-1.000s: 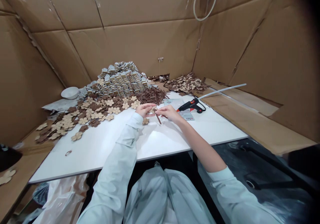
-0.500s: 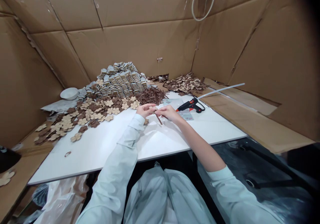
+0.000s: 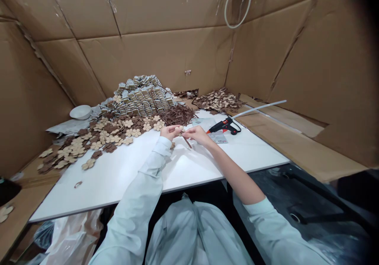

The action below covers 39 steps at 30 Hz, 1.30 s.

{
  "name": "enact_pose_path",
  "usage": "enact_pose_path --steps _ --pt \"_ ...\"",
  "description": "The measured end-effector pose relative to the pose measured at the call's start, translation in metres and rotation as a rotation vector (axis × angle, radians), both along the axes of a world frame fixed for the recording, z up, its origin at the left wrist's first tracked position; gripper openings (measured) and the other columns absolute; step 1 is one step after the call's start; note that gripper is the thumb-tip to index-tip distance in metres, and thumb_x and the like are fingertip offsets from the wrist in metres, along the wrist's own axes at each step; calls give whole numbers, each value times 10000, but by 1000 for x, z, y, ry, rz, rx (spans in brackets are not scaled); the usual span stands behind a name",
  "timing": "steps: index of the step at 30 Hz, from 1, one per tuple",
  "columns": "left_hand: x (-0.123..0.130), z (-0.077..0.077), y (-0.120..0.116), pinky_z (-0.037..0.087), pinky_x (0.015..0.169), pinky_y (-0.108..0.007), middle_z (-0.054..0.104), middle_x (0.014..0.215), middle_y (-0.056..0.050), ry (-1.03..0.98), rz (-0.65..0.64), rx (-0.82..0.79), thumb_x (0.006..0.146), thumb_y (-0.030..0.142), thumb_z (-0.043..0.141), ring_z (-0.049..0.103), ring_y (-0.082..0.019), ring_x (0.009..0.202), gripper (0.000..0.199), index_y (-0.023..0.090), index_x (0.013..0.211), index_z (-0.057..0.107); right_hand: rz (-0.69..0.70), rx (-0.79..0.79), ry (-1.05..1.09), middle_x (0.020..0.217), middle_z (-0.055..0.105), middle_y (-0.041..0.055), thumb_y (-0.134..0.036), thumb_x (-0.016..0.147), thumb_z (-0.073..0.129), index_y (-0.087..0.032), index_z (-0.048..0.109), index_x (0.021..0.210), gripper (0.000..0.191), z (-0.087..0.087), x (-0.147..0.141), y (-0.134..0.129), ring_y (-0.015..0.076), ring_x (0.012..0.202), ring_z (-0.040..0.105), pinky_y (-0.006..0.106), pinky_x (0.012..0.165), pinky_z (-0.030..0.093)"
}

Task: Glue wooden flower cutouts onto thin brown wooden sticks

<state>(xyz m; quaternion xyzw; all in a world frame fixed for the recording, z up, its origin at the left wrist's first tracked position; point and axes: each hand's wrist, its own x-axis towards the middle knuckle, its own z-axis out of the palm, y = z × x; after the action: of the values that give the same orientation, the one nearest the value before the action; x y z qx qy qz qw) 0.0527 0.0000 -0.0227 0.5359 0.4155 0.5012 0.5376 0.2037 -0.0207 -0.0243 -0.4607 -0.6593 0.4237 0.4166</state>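
My left hand (image 3: 171,132) and my right hand (image 3: 198,135) meet above the white tabletop (image 3: 118,178). My left fingertips pinch a small pale wooden flower (image 3: 179,129). My right fingers hold a thin brown stick (image 3: 187,141), whose lower end slants down and to the right. The fingers partly hide where stick and flower meet. A small brown-and-pale flower piece (image 3: 172,145) lies just under my left hand. A long heap of wooden flowers (image 3: 109,135) spreads to the left of my hands.
Behind my hands lie a bundle of brown sticks (image 3: 174,115) and a mound of silver-wrapped packets (image 3: 139,97). A black-and-orange glue gun (image 3: 223,125) rests on the right, near a white bowl's opposite side. Cardboard walls (image 3: 166,55) surround the table.
My hands have come slightly closer together around the flower and stick. The whole scene has shifted a little in view as my head moved.
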Motion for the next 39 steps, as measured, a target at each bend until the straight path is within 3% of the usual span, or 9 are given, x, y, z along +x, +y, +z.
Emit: enact_pose_path --steps 9,16,29,34,39 --pt "-1 6 -4 472 667 -305 642 648 -45 -6 5 -13 436 363 742 576 -136 621 473 89 807 636 0 61 -72 557 599 18 -405 585 602 -107 686 681 324 -2 3 1 97 497 455 215 462 299" --pt "0 6 -4 474 634 -295 628 615 -34 -10 37 -2 460 330 734 551 -112 562 393 88 754 637 -45 23 -27 626 631 59 -407 614 586 -112 683 715 326 0 4 3 129 585 533 218 510 366" --pt "-4 5 1 471 653 -294 645 657 -48 -46 2 -45 385 344 759 568 -122 583 482 87 775 641 -93 50 -97 658 656 68 -373 625 590 -110 682 725 295 -1 6 5 164 652 587 240 578 418" --pt "-3 5 -1 470 628 -285 639 630 -40 -26 -2 -25 338 376 762 559 -120 565 521 88 758 651 -38 79 96 866 662 77 -372 585 646 -127 653 866 373 -2 3 6 176 774 603 275 711 451" --pt "0 5 -3 465 636 -282 641 641 -39 -8 -40 -13 327 377 765 559 -125 582 520 92 749 658 -32 95 181 759 664 69 -333 534 691 -128 647 776 320 -6 1 9 165 689 608 280 665 474"
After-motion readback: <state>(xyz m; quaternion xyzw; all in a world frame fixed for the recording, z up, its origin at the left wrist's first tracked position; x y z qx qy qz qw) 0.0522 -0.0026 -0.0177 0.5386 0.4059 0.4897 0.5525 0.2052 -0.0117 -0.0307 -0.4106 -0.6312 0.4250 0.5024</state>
